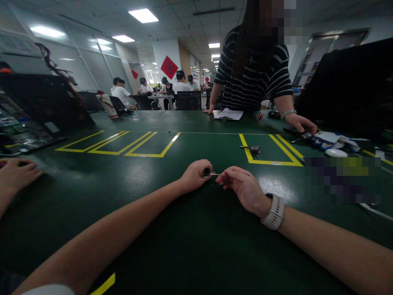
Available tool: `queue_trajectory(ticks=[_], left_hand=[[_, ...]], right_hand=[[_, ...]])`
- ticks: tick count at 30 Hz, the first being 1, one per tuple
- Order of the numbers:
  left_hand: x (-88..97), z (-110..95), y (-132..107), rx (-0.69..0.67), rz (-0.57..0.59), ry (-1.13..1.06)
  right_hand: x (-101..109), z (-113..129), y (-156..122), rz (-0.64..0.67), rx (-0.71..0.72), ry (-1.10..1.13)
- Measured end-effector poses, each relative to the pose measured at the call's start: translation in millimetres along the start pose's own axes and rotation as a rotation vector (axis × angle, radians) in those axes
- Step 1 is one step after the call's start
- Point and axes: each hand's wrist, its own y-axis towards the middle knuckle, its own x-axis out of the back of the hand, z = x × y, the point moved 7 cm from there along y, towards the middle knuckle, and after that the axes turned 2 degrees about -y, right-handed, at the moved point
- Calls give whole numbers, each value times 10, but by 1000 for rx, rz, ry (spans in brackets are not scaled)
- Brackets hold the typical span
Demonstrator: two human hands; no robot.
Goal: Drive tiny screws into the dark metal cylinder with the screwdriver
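While the left hand [195, 177] curls its fingers around a short metal tube [206, 172], the right hand [242, 186] pinches a thin metal rod [215, 174] reaching the tube's rim. The tube is round, shiny-edged and hollow, its inside too dark to tell. Well beyond the tube, leftward, stands a white bottle [108, 105], contents hidden.

We're up at head height on the near side of the tabletop [199, 246], a single view facing forward and tipped down, left hand [195, 176] and right hand [242, 184] close, far edge beyond, ceiling lights [143, 15] up top.
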Motion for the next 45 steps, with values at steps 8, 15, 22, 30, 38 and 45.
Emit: queue_trajectory(ticks=[8, 15, 22, 30, 38, 45], left_hand=[[0, -5, 8, 4, 1, -13], [-13, 22, 8, 10, 10, 8], [-19, 31, 2, 36, 23, 38], [-35, 56, 2, 51, 41, 50], [-30, 42, 1, 42, 26, 50], [-35, 53, -1, 37, 30, 54]], right_hand=[[1, -7, 9, -13, -15, 47], [31, 4, 5, -56, 23, 67], [100, 2, 13, -108, 70, 89], [143, 22, 3, -183, 75, 43], [165, 52, -2, -241, 111, 21], [189, 52, -7, -290, 130, -106]])
